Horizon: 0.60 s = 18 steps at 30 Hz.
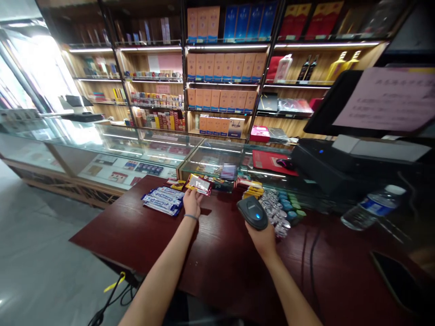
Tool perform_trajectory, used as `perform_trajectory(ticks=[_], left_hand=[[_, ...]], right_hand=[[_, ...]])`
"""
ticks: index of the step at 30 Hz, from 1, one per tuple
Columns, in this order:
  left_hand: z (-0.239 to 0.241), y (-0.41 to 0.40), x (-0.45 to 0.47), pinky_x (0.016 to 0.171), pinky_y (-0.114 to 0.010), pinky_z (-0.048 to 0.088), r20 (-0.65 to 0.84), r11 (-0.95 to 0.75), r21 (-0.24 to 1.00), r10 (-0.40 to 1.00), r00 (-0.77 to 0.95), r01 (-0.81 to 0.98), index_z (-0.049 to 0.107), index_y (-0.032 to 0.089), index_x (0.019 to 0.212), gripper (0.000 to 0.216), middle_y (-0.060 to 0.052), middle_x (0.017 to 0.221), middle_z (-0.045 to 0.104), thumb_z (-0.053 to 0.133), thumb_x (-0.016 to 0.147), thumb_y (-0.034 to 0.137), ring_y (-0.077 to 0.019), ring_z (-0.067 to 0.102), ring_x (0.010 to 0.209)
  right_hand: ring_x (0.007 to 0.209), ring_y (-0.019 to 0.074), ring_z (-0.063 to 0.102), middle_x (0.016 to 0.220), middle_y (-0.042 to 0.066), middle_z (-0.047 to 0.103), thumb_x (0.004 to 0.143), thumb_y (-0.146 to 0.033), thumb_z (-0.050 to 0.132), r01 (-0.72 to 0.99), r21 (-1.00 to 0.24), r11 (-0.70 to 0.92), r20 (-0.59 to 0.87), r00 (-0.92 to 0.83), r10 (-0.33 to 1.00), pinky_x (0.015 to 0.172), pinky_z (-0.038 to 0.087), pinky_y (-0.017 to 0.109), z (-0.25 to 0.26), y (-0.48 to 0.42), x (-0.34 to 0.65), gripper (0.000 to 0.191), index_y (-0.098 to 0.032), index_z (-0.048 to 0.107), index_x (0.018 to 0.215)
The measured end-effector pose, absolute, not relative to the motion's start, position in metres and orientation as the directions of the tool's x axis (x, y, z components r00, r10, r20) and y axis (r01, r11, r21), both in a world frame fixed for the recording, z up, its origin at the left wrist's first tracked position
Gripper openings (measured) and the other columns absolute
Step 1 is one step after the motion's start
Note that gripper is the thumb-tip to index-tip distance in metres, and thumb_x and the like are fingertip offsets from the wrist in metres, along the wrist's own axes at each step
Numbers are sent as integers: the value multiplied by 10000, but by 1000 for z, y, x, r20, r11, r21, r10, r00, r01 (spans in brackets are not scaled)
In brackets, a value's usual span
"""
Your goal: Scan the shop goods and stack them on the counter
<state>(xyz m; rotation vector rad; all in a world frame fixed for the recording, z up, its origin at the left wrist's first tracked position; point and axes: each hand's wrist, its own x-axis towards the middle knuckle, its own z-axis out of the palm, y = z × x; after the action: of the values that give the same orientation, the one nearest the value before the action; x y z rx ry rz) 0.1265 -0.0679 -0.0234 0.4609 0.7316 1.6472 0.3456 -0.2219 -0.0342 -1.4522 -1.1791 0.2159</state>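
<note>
My left hand [192,203] pinches a small red, yellow and white packet [199,184] and holds it just above the dark red wooden counter [217,258]. My right hand [264,235] grips a black handheld barcode scanner [253,213], its head tilted toward the packet. A row of blue and white packets [163,201] lies left of my left hand. Small foil-wrapped and green-capped items [283,208] sit right of the scanner.
A glass display case [142,149] runs behind the counter, with shelves of boxes and bottles [224,68] beyond. A black register and monitor [340,149] stand at right, with a plastic water bottle [374,206] lying beside them and a dark phone [397,280] near the edge.
</note>
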Motion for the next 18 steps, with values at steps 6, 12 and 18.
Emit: perform_trajectory(ticks=[6,12,18], left_hand=[[-42,-84,144,925,-448,528,-135,-9,560,986,-102,-829,509,183,870,179,-27,894,703,663,805,119,-153,708,842],[-47,-84,142,996,-500,498,-165,10,483,983,-80,-875,496,194,860,141,-40,987,713,596,873,95,-159,705,933],[-53,-80,140,1048,-507,464,-120,7,439,991,-51,-898,523,202,861,108,-29,1003,692,561,901,108,-162,686,1000]], right_hand=[[902,269,725,933,52,761,730,-389,669,587,-798,138,412,364,835,798,556,360,-13,-229,334,476,-241,600,1177],[919,286,732,938,19,760,718,-299,660,729,-684,28,290,237,927,734,514,315,2,-240,318,597,-287,487,1289],[796,270,747,800,11,756,740,-302,667,814,-578,50,289,147,946,629,466,266,0,-239,319,382,-270,590,1113]])
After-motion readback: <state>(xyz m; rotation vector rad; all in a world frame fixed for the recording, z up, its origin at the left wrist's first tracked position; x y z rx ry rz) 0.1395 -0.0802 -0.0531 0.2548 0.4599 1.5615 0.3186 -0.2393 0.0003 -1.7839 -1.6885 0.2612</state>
